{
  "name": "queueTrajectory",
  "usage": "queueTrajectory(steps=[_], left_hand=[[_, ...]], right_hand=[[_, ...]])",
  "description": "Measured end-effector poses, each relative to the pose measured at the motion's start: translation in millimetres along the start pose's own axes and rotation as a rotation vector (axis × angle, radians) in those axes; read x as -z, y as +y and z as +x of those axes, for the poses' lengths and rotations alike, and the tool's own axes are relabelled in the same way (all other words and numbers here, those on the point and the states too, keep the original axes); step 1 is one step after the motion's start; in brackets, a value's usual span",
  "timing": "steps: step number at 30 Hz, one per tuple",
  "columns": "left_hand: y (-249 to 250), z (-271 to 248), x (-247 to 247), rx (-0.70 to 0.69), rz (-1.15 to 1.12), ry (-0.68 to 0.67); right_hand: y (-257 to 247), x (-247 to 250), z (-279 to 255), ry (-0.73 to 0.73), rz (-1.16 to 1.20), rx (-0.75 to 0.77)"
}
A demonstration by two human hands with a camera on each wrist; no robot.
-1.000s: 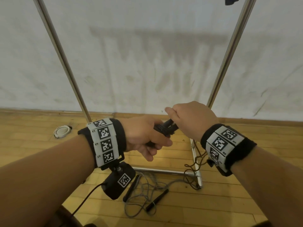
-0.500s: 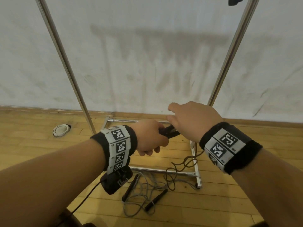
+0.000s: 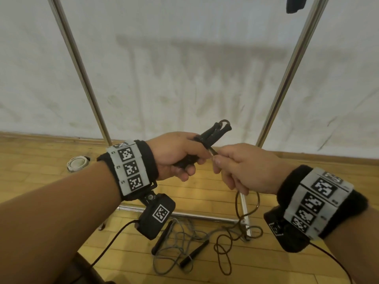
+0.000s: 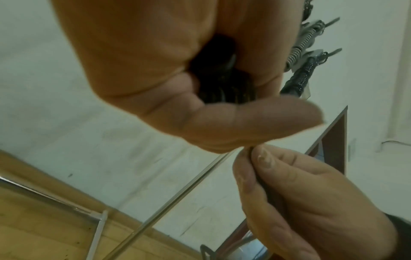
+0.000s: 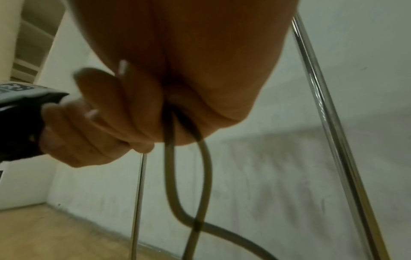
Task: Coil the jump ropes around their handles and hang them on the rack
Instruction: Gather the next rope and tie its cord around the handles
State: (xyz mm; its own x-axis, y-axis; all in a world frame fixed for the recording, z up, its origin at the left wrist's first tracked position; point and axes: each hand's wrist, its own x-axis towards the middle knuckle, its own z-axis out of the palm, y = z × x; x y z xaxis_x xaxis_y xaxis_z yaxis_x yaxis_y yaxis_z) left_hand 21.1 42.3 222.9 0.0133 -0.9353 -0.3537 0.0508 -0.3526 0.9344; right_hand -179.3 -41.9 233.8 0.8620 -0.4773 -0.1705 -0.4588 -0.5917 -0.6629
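My left hand (image 3: 180, 154) grips the two black handles (image 3: 213, 133) of a jump rope held together, their tips pointing up and right. My right hand (image 3: 235, 167) pinches the brown rope (image 3: 238, 203) just right of the handles; the rope hangs from my fist (image 5: 177, 98) in a loop (image 5: 189, 176) down to the floor. In the left wrist view my curled fingers (image 4: 222, 123) hide most of the handles. A second jump rope with black handles (image 3: 194, 253) and a grey cord (image 3: 174, 242) lies tangled on the floor.
The rack's chrome uprights (image 3: 82, 74) (image 3: 287, 74) rise on both sides, with its base bars (image 3: 205, 217) on the wooden floor. Coiled ropes (image 4: 304, 52) hang high up. A round white object (image 3: 77, 163) lies at the left by the wall.
Both hands have risen. My left hand tilted the handles up so their tips show, and my right hand drew back to the right, pulling the rope out from the handles.
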Motion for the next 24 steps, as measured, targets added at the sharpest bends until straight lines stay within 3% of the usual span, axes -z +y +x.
queueTrajectory(steps=[6, 10, 12, 15, 17, 20, 22, 24], left_hand=[[2, -5, -15, -0.056, 0.071, -0.099], [-3, -11, -30, 0.030, 0.294, -0.342], [-10, -10, -41, 0.113, 0.488, -0.385], [-26, -1, -57, 0.223, 0.814, -0.249], [-32, 6, -56, 0.277, 0.837, -0.116], [-26, 19, -35, 0.245, 0.675, 0.076], [-17, 25, -18, 0.144, 0.504, 0.180], [-6, 23, -5, 0.028, 0.285, 0.198]], right_hand=[[18, 6, 1, -0.227, 0.119, -0.023], [34, 12, 6, -0.207, -0.142, -0.055], [37, 13, 12, -0.167, -0.333, -0.083], [27, 18, 15, -0.003, -0.455, -0.043], [13, 19, 13, 0.067, -0.558, 0.033], [-4, 9, 5, 0.077, -0.621, 0.097], [-7, 3, 0, 0.061, -0.482, 0.074], [-3, 3, -3, 0.054, -0.269, 0.012]])
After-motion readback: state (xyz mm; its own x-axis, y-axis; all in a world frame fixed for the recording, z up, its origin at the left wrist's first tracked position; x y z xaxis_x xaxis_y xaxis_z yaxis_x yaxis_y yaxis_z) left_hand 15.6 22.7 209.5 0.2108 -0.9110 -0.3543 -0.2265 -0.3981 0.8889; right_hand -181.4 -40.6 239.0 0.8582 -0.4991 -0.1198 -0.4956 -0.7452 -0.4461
